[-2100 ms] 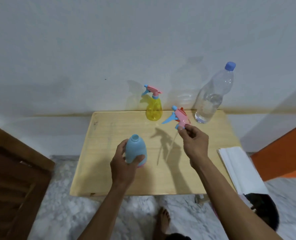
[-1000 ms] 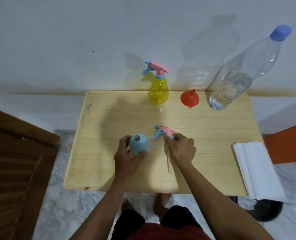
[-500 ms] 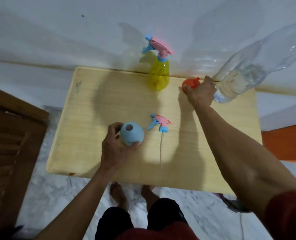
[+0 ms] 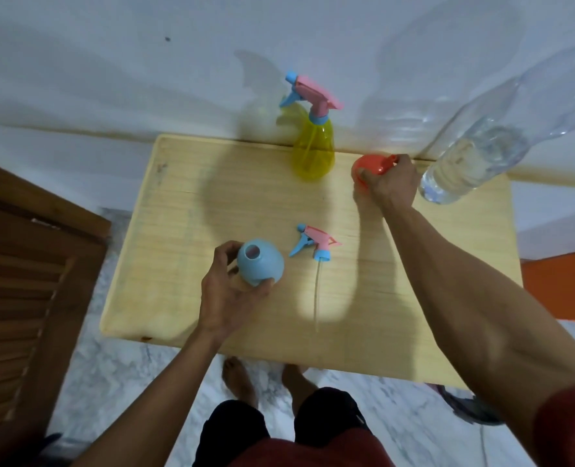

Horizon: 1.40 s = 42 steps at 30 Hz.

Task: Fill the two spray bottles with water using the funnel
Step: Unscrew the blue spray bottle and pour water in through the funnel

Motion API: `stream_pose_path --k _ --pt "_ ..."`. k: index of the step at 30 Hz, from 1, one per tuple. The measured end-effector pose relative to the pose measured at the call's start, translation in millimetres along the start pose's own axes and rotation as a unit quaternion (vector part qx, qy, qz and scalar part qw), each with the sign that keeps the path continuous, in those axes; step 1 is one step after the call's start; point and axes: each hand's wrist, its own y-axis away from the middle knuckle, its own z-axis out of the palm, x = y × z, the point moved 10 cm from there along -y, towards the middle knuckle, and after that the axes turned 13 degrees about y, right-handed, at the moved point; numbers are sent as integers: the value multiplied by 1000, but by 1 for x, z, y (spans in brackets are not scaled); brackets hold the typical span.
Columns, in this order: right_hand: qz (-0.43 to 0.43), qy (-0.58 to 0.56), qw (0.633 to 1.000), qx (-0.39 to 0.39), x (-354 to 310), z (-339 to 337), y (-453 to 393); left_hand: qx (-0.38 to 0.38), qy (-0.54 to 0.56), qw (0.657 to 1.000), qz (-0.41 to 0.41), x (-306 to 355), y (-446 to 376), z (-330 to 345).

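My left hand grips the blue spray bottle, which stands open-necked near the front of the wooden table. Its pink and blue spray head lies on the table just to the right, dip tube pointing toward me. My right hand holds the red funnel at the back of the table, fingers curled round it. The yellow spray bottle stands left of the funnel, its spray head still on. A large clear water bottle stands right of my right hand.
The table stands against a white wall. A brown wooden slatted panel is at the left. An orange surface shows at the right. My bare feet are on the marble floor under the table's front edge.
My right hand laid the spray head on the table, reached back to the funnel and now grips it. The left hand has kept hold of the blue bottle.
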Motion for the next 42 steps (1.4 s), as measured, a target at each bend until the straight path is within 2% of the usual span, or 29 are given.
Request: stream_pose_path --k 3,8,12,16,19,23,30,42 --pt "-13 -53 998 -2 -5 -8 26 -8 10 1000 -9 2 2 2" --pt "3 -192 980 -52 -8 -11 84 -9 12 1000 5 4 4 -1" --pt "15 -335 938 -90 -7 -8 121 -11 9 999 32 3 6 0" --pt "1 -419 894 -156 -19 -8 161 -10 13 999 32 0 5 -1" --pt "-39 -457 861 -219 -37 -11 181 -11 12 999 37 0 3 0" --pt "-102 -449 854 -242 -62 -22 193 -20 7 999 40 1 2 1" --pt "-198 -339 901 -184 -86 -38 204 -20 9 998 51 -3 1 -1" --pt "-242 -225 927 -176 -93 3 228 -29 25 998 49 -4 1 -2"
